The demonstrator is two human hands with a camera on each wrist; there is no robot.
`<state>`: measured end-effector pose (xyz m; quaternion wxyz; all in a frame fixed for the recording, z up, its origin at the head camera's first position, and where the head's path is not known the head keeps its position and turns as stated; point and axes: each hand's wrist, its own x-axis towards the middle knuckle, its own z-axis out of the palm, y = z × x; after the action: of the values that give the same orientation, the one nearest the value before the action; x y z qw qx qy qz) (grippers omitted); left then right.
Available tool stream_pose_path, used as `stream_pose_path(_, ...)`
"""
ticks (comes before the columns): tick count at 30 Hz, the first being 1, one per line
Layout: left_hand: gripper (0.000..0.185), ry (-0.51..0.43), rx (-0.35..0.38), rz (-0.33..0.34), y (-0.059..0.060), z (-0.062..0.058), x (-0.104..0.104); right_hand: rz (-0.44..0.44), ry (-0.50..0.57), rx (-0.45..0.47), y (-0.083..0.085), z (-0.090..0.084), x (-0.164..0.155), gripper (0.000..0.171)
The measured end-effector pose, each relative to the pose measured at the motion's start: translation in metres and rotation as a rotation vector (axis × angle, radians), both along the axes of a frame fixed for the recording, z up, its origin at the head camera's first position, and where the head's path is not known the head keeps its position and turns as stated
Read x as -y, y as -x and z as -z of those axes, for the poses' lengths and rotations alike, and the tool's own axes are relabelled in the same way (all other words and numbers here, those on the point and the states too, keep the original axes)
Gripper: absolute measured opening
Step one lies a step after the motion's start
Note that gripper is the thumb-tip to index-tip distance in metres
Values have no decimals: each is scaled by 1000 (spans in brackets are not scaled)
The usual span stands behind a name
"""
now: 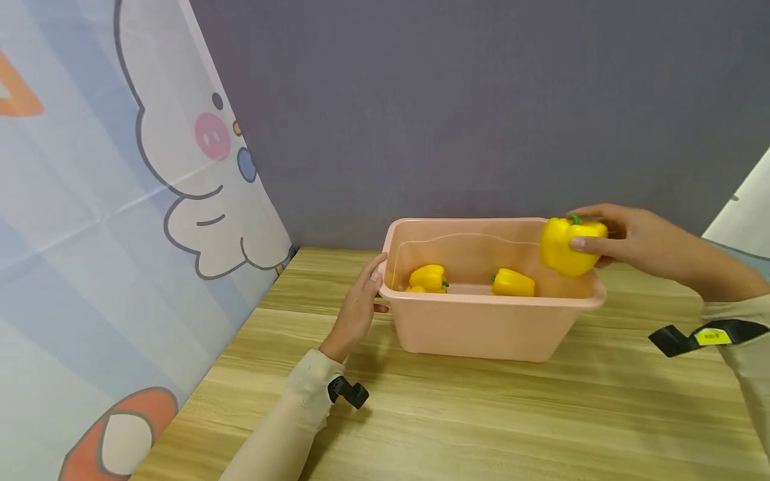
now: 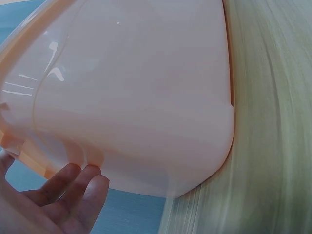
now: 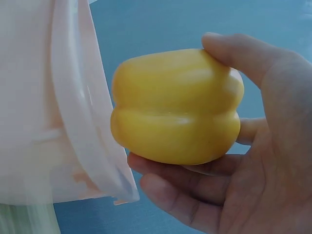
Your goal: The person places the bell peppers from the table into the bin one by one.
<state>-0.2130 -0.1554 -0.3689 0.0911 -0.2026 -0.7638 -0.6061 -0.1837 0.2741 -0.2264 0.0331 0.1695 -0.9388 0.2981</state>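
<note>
Yellow pepper (image 1: 567, 246) held over right end of pink tub (image 1: 481, 327); two more peppers (image 1: 428, 278) inside.

Setting: a light wood-grain desk (image 1: 481, 414) stands against a plain grey-violet wall (image 1: 481, 100). On the left hangs a pale blue-and-white cartoon curtain (image 1: 90, 234) — outlined white figure, pink cheek, orange patches — reaching down to the desk's edge. A white panel (image 1: 742, 207) shows at far right; lighting is soft and even.
</note>
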Motion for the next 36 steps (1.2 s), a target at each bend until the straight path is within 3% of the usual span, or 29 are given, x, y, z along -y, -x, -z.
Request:
stream_pose_path(8,50,-20,21,19,-2,-2,1,1,-53,39,9,-8,13,63)
stream_pose_path(25,49,-5,14,4,0,-1,2,-116,-73,135,23,-19,22,58)
stream_pose_path(36,49,-11,47,19,-5,-8,2,-148,-141,200,34,-23,38,61)
